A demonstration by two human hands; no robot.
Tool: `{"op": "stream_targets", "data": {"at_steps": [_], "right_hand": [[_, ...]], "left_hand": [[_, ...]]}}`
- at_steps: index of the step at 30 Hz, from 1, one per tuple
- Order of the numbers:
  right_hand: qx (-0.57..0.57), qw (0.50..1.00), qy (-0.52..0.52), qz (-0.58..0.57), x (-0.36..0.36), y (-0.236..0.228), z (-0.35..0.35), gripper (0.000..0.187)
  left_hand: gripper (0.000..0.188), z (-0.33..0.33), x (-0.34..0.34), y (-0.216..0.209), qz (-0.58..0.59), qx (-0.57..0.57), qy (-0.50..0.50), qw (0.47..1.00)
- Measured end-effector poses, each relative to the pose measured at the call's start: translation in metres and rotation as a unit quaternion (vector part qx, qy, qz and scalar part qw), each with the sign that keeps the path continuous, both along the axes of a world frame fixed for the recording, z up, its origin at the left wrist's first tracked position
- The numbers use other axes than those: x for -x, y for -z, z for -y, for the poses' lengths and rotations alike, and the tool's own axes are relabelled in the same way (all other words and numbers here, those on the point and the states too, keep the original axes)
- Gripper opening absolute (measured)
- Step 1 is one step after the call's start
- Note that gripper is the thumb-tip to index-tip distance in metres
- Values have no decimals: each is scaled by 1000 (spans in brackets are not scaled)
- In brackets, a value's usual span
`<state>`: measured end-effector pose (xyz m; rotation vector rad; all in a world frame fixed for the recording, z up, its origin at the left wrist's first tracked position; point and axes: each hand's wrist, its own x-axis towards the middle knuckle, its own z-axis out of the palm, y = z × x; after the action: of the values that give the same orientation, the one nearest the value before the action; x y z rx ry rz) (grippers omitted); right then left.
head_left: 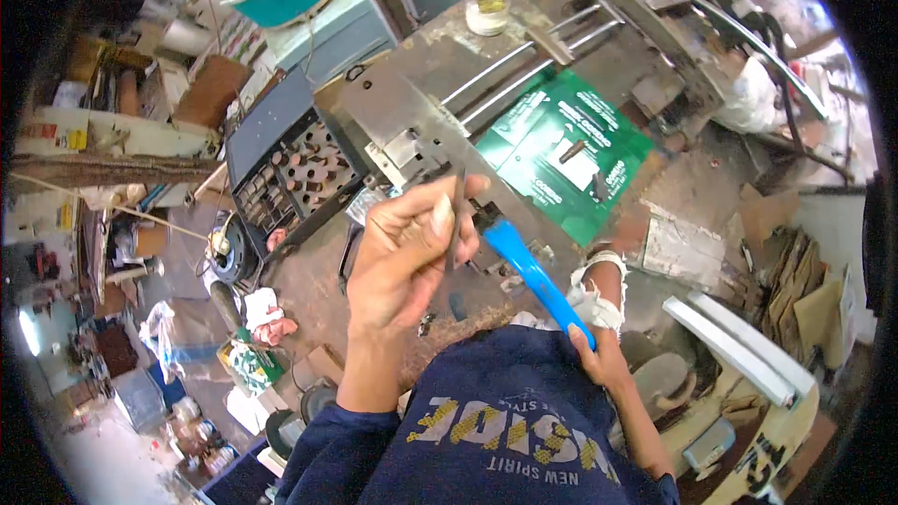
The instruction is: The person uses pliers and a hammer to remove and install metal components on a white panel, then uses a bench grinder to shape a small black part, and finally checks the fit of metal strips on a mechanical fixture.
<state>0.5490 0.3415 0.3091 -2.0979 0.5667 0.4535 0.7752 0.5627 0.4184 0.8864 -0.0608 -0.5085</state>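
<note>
My left hand point(402, 243) is raised over the workbench, its fingers closed on a thin, flat metal strip point(458, 213) held nearly upright and edge-on. Low on the right, my right hand point(599, 355) grips the end of a blue-handled brush point(535, 282). The brush slants up and left, its dark head close to the strip beside my left fingertips; whether the two touch I cannot tell. Beyond both hands, a green printed sheet point(524, 136) lies on the bench with small dark metal pieces on top.
Two metal rails point(533, 65) run along the bench behind the sheet. An open dark case point(304, 164) of small cylindrical parts stands at the left. At the back is a white pot point(486, 17) with another brush. White bars point(739, 346) jut in at the right.
</note>
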Motion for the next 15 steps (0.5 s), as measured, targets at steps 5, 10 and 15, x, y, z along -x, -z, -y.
{"op": "stream_targets", "data": {"at_steps": [5,10,15], "right_hand": [[62,996,2,67,7,17,2,60],[138,982,11,130,13,19,-1,63],[115,957,96,249,14,-2,4,46]], "left_hand": [[51,16,37,-8,15,51,96,994],[50,30,69,-14,37,33,164,985],[38,43,97,-9,22,62,235,970]]}}
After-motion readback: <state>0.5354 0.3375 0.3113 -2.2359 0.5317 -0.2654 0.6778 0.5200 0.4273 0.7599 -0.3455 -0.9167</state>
